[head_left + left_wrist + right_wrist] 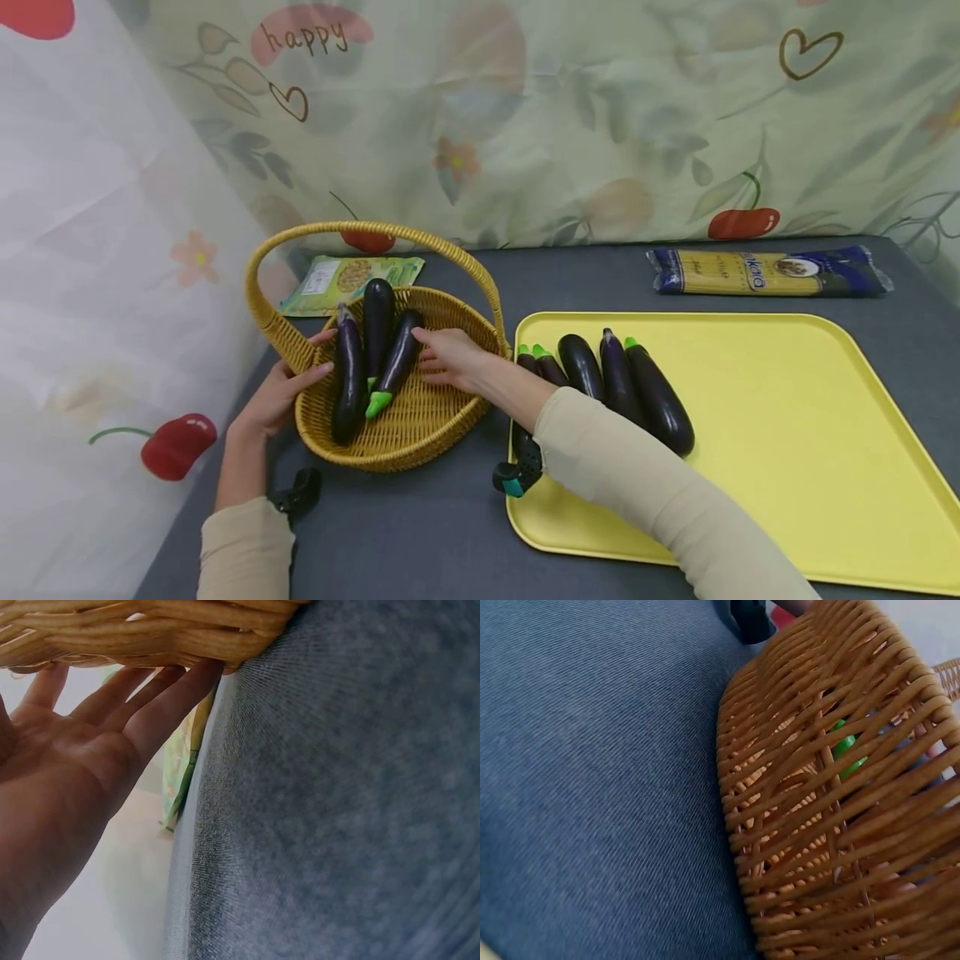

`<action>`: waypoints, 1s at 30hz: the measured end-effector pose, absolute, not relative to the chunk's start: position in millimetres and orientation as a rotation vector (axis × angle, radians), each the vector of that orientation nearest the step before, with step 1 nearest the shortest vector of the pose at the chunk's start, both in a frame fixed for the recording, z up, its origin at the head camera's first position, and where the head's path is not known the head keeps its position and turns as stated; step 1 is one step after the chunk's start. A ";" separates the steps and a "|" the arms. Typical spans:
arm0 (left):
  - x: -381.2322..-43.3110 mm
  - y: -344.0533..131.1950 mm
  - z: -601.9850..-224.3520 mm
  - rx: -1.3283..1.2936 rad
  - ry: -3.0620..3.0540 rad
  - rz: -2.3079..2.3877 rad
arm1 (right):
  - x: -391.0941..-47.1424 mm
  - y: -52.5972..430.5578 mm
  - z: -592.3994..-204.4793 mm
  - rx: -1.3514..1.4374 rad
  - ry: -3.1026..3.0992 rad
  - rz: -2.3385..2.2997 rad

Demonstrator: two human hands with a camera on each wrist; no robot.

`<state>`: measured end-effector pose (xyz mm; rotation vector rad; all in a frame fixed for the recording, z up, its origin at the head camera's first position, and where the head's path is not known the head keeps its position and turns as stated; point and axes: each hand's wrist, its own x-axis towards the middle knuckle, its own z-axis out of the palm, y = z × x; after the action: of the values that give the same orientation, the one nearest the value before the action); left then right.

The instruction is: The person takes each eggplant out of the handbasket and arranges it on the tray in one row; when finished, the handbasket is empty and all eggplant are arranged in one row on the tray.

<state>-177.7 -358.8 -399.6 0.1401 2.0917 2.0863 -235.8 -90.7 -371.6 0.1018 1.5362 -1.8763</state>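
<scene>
A wicker basket (442, 433) with a tall arched handle holds 3 dark purple eggplants. One eggplant (349, 375) lies along the left wall, another eggplant (378, 321) lies beside it, and a third eggplant (401, 354) has its green stem toward me. My left hand (277, 396) holds the basket's left rim, thumb over the inside; in the left wrist view its fingers (169, 701) reach the outer wall. Inside the right part of the basket, my right hand (457, 360) has its thumb at the third eggplant's upper end, its loosely bent fingers beside that eggplant. The wicker mostly hides this hand in the right wrist view.
Right of the basket, a yellow tray (787, 433) carries several more eggplants (660, 400) at its left side, partly under my right forearm. A pasta packet (765, 272) lies behind the tray. Behind the basket is a green packet (322, 283). Printed curtains (525, 125) hang around the table.
</scene>
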 end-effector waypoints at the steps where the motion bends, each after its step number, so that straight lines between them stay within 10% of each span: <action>1: -177.6 -358.4 -399.2 0.137 2.092 2.084 | -236.6 -92.3 -372.5 0.115 1.534 -1.880; 30: -178.1 -358.6 -399.6 0.134 2.125 2.072 | -254.6 -112.9 -377.2 0.258 1.377 -1.902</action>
<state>-178.1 -358.6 -399.6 0.1342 2.1254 2.0725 -254.6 -112.9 -377.2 0.2583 1.3768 -1.9025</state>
